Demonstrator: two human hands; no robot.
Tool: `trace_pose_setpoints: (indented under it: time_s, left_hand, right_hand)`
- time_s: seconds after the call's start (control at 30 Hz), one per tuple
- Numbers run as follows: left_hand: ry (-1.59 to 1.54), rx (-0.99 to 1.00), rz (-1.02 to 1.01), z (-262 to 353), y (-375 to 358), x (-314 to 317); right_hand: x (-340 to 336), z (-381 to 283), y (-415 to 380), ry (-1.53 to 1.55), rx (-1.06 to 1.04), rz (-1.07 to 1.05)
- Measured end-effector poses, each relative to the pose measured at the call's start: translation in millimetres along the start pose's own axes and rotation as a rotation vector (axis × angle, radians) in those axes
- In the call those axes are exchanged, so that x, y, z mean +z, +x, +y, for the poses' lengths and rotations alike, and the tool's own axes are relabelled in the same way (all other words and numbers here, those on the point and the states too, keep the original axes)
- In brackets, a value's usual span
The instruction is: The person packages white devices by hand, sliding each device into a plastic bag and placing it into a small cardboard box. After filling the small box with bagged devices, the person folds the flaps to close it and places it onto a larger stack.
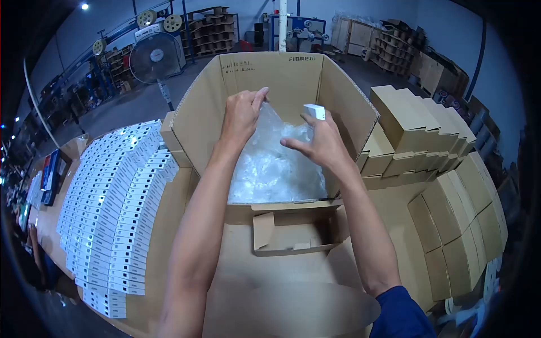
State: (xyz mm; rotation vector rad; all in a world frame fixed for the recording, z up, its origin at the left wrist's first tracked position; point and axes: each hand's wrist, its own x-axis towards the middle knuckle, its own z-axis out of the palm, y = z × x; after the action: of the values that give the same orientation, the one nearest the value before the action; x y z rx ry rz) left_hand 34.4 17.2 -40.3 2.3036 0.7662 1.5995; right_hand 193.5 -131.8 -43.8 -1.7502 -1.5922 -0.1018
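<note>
Above a big open cardboard box, my left hand pinches the top of a clear plastic bag, which hangs down. My right hand is to its right, with a small white box held against the fingers and the thumb stretched out to the left. Crumpled clear plastic bags fill the lower part of the big box. Nearer to me lies a small open cardboard box, with something small and white inside.
Rows of stacked white boxes stand on the left. Brown cartons are piled on the right, with more cartons nearer. Behind are a fan and a white pole. A person's arm shows at far left.
</note>
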Motion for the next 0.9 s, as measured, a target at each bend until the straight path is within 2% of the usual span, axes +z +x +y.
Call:
trace_pose_setpoints:
  time_s: [0.1,0.2,0.3,0.4,0.5,0.53,0.63,0.67,0.77,0.8,0.83,0.9]
  left_hand:
    - [-0.110,-0.236,-0.058,37,-2,-12]
    - [-0.249,-0.194,0.021,53,-9,-16]
    - [-0.211,-0.063,0.102,69,-22,-31]
    - [-0.384,-0.137,0.224,82,-67,-28]
    - [-0.535,-0.405,0.010,122,-121,-52]
    - [-0.626,-0.415,0.021,135,-137,-59]
    - [-0.809,-0.476,0.069,168,-194,-73]
    - [-0.811,-0.503,0.098,174,-214,-74]
    - [-0.817,-0.607,0.164,203,-264,-86]
    - [-0.810,-0.637,0.183,208,-280,-88]
    - [-0.804,-0.662,0.203,213,-294,-88]
    - [-0.871,-0.718,0.207,224,-318,-87]
  right_hand:
    - [3,-10,7,0.100,-0.017,0.015]
    - [6,-22,7,0.173,-0.028,0.107]
    - [-5,-29,-5,0.328,-0.034,0.132]
    - [-17,-33,-33,0.497,-0.055,0.109]
    - [-54,-61,-84,0.497,0.004,0.052]
    - [-58,-58,-99,0.539,0.001,0.017]
    - [-80,-60,-146,0.707,0.207,-0.078]
    - [-75,-58,-163,0.918,0.261,-0.056]
    - [-68,-65,-220,0.962,0.292,0.188]
    - [-64,-61,-245,0.845,0.268,0.212]
    - [-55,-58,-268,0.827,0.279,0.217]
    - [-52,-66,-306,0.750,0.315,0.044]
